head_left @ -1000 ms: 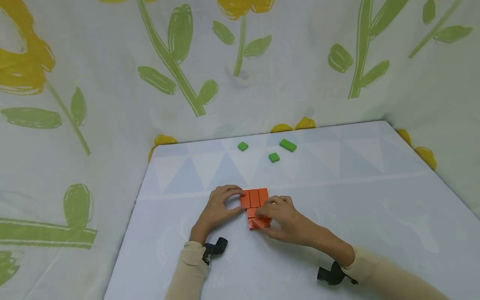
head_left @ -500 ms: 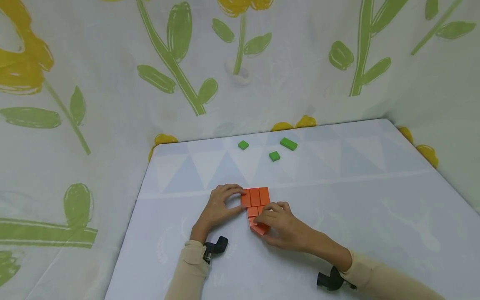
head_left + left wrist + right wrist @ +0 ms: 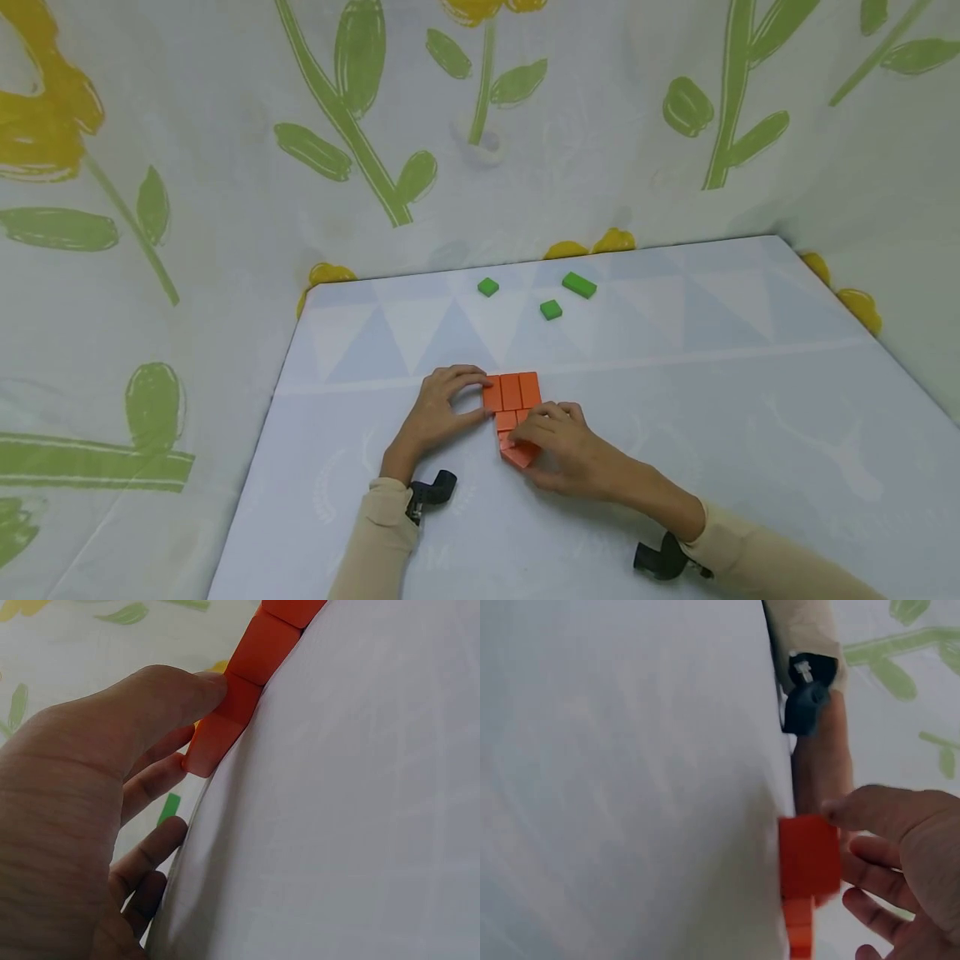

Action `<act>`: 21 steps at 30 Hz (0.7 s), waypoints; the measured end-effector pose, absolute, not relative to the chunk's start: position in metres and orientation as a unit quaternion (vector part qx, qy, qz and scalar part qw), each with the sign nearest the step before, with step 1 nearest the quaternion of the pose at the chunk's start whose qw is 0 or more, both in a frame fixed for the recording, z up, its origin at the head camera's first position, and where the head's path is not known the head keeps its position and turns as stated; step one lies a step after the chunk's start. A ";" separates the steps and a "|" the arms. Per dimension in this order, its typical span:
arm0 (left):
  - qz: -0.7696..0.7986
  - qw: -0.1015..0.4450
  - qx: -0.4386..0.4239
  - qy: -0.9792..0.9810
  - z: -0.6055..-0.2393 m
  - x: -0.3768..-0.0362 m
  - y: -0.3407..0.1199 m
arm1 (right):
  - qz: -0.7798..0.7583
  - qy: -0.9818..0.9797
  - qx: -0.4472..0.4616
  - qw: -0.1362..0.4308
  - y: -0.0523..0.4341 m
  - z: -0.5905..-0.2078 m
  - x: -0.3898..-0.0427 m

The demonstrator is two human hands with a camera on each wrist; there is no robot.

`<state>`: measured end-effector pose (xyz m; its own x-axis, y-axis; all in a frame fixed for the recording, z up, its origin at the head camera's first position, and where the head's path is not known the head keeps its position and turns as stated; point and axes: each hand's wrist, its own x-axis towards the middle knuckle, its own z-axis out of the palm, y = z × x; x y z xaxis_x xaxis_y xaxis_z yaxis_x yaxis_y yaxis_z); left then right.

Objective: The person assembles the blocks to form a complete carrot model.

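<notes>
Several orange blocks lie close together on the table in the head view. Along the far side, three of them stand side by side, with the left block [image 3: 491, 394] between the thumb and fingers of my left hand [image 3: 438, 408]. The left wrist view shows that thumb [image 3: 202, 688] on the block's near side. At the near end of the group, my right hand [image 3: 573, 454] pinches a slanted orange block [image 3: 519, 456]. It is turned at an angle to the others. Some blocks are partly hidden under the right fingers. In the right wrist view, the thumb touches the top of an orange block [image 3: 808, 855].
Two small green blocks [image 3: 488, 287] and one longer green block [image 3: 579, 285] lie toward the table's far edge. The pale table [image 3: 712, 433] meets a flower-printed cloth [image 3: 570, 150] behind. Dark wrist cameras [image 3: 432, 492] sit on both forearms.
My right hand has shifted slightly toward me, and the near orange block has turned to a slant. Over the last half second both hands stay almost still. The left hand keeps its place.
</notes>
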<state>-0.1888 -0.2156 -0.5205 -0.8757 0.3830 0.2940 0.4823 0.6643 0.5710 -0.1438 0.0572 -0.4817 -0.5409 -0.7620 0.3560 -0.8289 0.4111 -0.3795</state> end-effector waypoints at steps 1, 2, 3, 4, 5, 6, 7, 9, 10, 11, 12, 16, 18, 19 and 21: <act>-0.334 0.073 -0.237 -0.909 -0.520 -0.189 -0.216 | 0.269 -0.838 0.471 0.056 0.058 -0.480 -0.146; -0.334 0.072 -0.237 -0.910 -0.519 -0.189 -0.216 | 0.276 -0.840 0.465 0.047 0.060 -0.477 -0.149; -0.335 0.070 -0.237 -0.909 -0.519 -0.190 -0.216 | 0.283 -0.841 0.459 0.042 0.061 -0.475 -0.153; -0.335 0.070 -0.237 -0.909 -0.518 -0.190 -0.216 | 0.288 -0.844 0.451 0.037 0.062 -0.472 -0.156; -0.336 0.071 -0.237 -0.909 -0.518 -0.190 -0.216 | 0.293 -0.848 0.441 0.033 0.063 -0.470 -0.161; -0.337 0.072 -0.237 -0.908 -0.518 -0.190 -0.216 | 0.300 -0.851 0.431 0.030 0.064 -0.468 -0.166; -0.337 0.073 -0.237 -0.908 -0.518 -0.191 -0.216 | 0.302 -0.855 0.420 0.030 0.066 -0.466 -0.171; -0.339 0.073 -0.236 -0.908 -0.518 -0.191 -0.217 | 0.303 -0.866 0.396 0.030 0.069 -0.463 -0.183; -0.340 0.071 -0.236 -0.908 -0.518 -0.190 -0.217 | 0.303 -0.872 0.382 0.031 0.071 -0.462 -0.189; -0.340 0.071 -0.236 -0.908 -0.519 -0.190 -0.217 | 0.305 -0.878 0.368 0.033 0.073 -0.461 -0.196; -0.341 0.069 -0.236 -0.908 -0.519 -0.190 -0.217 | 0.306 -0.883 0.354 0.036 0.075 -0.460 -0.202; -0.339 0.066 -0.236 -0.908 -0.521 -0.190 -0.216 | 0.300 -0.901 0.309 0.053 0.083 -0.457 -0.229; -0.337 0.064 -0.234 -0.909 -0.522 -0.189 -0.216 | 0.290 -0.910 0.290 0.061 0.088 -0.456 -0.245; -0.336 0.064 -0.233 -0.910 -0.522 -0.189 -0.216 | 0.287 -0.914 0.280 0.064 0.090 -0.455 -0.253; -0.335 0.062 -0.233 -0.911 -0.522 -0.188 -0.216 | 0.279 -0.922 0.258 0.070 0.095 -0.453 -0.271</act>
<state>-0.1884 -0.2161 -0.5218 -0.8838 0.3822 0.2698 0.4659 0.6670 0.5813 -0.2708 0.0946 -0.4534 -0.8575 -0.4362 0.2729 -0.5143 0.7114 -0.4791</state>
